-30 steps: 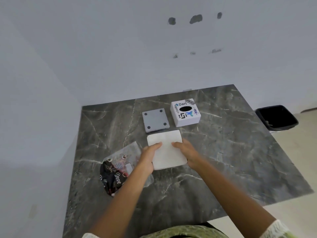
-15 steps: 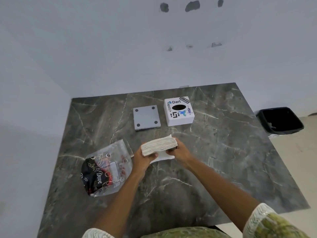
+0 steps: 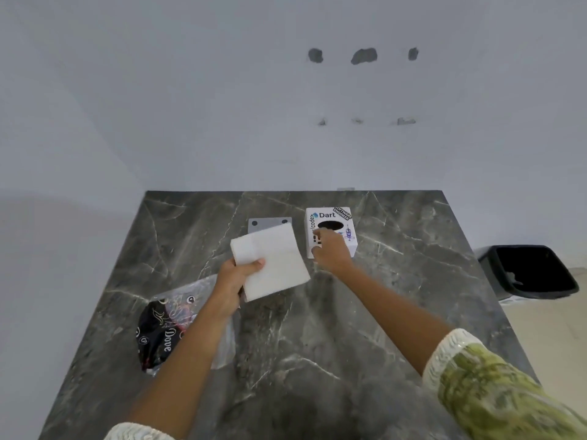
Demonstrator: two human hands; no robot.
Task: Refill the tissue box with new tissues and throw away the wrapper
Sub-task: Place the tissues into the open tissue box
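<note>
Two bare hands are over the dark marble table (image 3: 317,344). The left hand (image 3: 236,279) is closed around the near corner of a thick white tissue stack (image 3: 270,262), thumb on top, holding it flat and lifted above the table; the stack's far edge covers part of a grey square plate (image 3: 270,223) lying behind it. The right hand (image 3: 330,249) reaches to the white tissue box (image 3: 330,231), which stands upright near the back of the table, stickers on top and a dark oval opening showing nothing inside. The fingers (image 3: 317,241) rest on the box's top and front left edge, curled loosely; I cannot tell whether they actually grasp it or only touch it.

Left of the left forearm lies the wrapper (image 3: 173,322), a crumpled clear and black plastic bag printed "Dove", flat on the table and looking emptied. Off the table's right side, on the floor, stands a black bin (image 3: 527,271), open at the top, with a small pale scrap or two at its bottom.
</note>
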